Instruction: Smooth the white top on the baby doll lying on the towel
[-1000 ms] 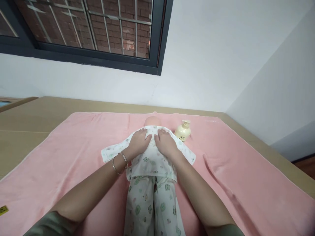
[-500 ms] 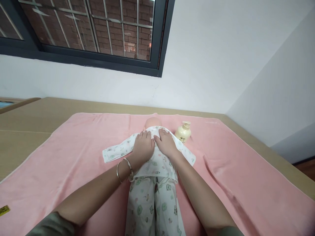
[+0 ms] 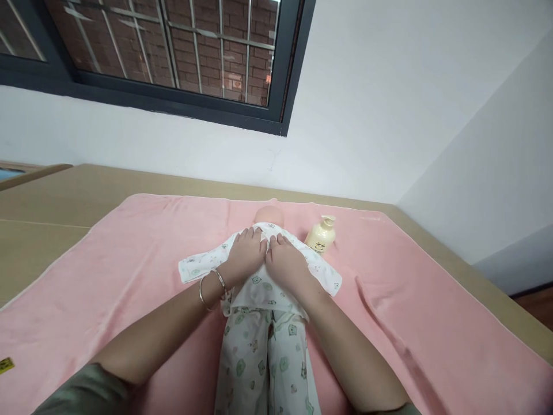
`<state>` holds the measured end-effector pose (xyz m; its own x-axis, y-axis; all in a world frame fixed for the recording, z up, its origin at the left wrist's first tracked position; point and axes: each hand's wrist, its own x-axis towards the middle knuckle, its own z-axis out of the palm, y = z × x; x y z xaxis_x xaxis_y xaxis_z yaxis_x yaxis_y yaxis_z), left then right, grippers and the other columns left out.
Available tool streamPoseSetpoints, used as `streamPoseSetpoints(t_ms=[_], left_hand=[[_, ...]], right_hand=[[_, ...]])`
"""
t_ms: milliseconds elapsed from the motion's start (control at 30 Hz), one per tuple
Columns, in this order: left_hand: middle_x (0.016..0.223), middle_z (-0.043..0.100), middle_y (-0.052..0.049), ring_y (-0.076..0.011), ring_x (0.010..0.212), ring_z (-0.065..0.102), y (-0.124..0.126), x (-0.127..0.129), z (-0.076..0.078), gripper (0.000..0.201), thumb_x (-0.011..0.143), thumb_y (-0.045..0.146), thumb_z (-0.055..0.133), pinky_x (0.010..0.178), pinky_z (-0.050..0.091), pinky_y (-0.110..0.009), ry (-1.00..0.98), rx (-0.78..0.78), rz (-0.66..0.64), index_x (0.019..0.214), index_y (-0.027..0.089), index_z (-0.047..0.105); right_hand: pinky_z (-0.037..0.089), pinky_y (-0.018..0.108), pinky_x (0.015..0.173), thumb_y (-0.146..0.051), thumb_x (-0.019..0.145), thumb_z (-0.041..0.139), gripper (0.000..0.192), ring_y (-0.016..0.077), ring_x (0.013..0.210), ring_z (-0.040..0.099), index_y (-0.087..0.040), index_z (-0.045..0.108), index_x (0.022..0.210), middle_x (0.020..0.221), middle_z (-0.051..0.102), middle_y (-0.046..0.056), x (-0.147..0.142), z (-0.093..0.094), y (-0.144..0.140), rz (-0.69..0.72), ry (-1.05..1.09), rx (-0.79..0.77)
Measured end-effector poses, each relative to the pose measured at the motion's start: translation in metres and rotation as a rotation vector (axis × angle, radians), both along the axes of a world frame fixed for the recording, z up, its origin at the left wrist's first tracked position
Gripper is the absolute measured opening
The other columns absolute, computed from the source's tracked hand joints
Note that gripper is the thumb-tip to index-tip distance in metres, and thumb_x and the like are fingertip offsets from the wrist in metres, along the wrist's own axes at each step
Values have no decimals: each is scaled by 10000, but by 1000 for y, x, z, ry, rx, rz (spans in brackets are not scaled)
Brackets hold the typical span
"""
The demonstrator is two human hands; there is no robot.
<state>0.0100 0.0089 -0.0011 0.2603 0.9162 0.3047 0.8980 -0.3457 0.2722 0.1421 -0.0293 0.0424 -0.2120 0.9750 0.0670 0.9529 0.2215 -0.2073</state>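
Observation:
A baby doll (image 3: 268,215) in white patterned pyjamas (image 3: 265,351) lies on its back on a pink towel (image 3: 129,259), head away from me. My left hand (image 3: 246,255), with two bangles on its wrist, rests flat on the left side of the doll's chest. Beside it, my right hand (image 3: 286,263) lies flat on the right side of the chest, fingers together and touching the left hand. Both palms press the top's fabric; neither hand grips anything. The doll's face is mostly hidden behind my hands.
A cream pump bottle (image 3: 321,236) stands on the towel just right of the doll's head. The towel covers a tan surface (image 3: 52,202) that meets a white wall (image 3: 367,115) under a dark-framed window (image 3: 173,52). A small yellow tag (image 3: 6,364) lies at the towel's left edge.
My hands have shifted slightly on the doll's chest, coming closer together at the middle. The view has tilted a little.

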Motion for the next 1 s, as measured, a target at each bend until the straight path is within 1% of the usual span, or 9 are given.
streamPoseSetpoints(t_ms=[200, 367, 467, 600, 700, 800, 867, 933, 1000], left_hand=[[1474, 534, -278, -401, 1384, 501, -37, 20, -7, 501, 964, 233, 424, 1126, 368, -573, 120, 113, 16, 1424, 52, 502], [1427, 585, -252, -346, 1380, 517, -12, 4, -1, 456, 995, 273, 377, 1118, 415, -515, 0, 50, -75, 1360, 63, 551], [1371, 637, -230, -306, 1335, 567, 10, -8, 4, 466, 1019, 313, 331, 1103, 442, -456, -76, -46, -70, 1324, 60, 576], [1392, 612, -260, -323, 1337, 561, 13, -9, 4, 526, 1026, 320, 296, 1117, 421, -467, -30, -44, -31, 1374, 4, 530], [1452, 535, -319, -386, 1398, 491, -10, 4, -2, 559, 1015, 314, 335, 1132, 386, -532, 51, 25, 23, 1423, -42, 474], [1511, 469, -329, -442, 1431, 436, -39, 19, -10, 568, 990, 281, 376, 1124, 368, -607, 95, 84, 46, 1468, -22, 436], [1548, 440, -302, -457, 1446, 409, -49, 26, -13, 557, 971, 255, 393, 1116, 367, -633, 95, 95, 21, 1471, 15, 449], [1534, 468, -283, -435, 1459, 399, -46, 25, -12, 525, 960, 221, 382, 1119, 375, -625, 58, 81, -21, 1437, 33, 492], [1466, 551, -256, -367, 1455, 426, -31, 16, -7, 481, 964, 195, 348, 1148, 380, -572, -10, 51, -90, 1376, 49, 549]], right_hand=[[254, 400, 1229, -323, 1065, 320, 516, 268, 1517, 332, -63, 481, 1481, 1592, 415, 209, 27, -4, 33, 32, 80, -34], [263, 450, 1222, -282, 1061, 293, 556, 326, 1499, 358, 5, 394, 1525, 1577, 406, 265, 12, -2, 17, -38, -28, -8], [354, 419, 1167, -197, 1021, 330, 554, 325, 1450, 436, 20, 381, 1528, 1522, 474, 280, -2, 6, -6, 22, -109, -31], [440, 396, 1083, -121, 972, 351, 501, 308, 1361, 535, -37, 510, 1440, 1437, 572, 247, -3, 11, -10, 37, -90, -60], [380, 390, 1148, -220, 1033, 301, 478, 294, 1429, 463, -35, 540, 1403, 1485, 535, 232, 8, 5, 9, 2, 21, -35], [236, 417, 1241, -303, 1052, 296, 557, 299, 1530, 295, -3, 417, 1505, 1608, 383, 217, 19, -5, 29, -39, 65, -40], [199, 454, 1255, -314, 1051, 287, 587, 307, 1550, 243, -8, 345, 1550, 1645, 317, 201, 21, -9, 34, -64, 68, -59], [217, 490, 1245, -301, 1048, 284, 592, 320, 1545, 253, -20, 315, 1568, 1649, 308, 198, 18, -8, 30, -75, 50, -70], [243, 480, 1234, -258, 1043, 280, 579, 316, 1532, 291, -10, 321, 1566, 1628, 346, 212, 11, -4, 18, -44, 7, -59]])
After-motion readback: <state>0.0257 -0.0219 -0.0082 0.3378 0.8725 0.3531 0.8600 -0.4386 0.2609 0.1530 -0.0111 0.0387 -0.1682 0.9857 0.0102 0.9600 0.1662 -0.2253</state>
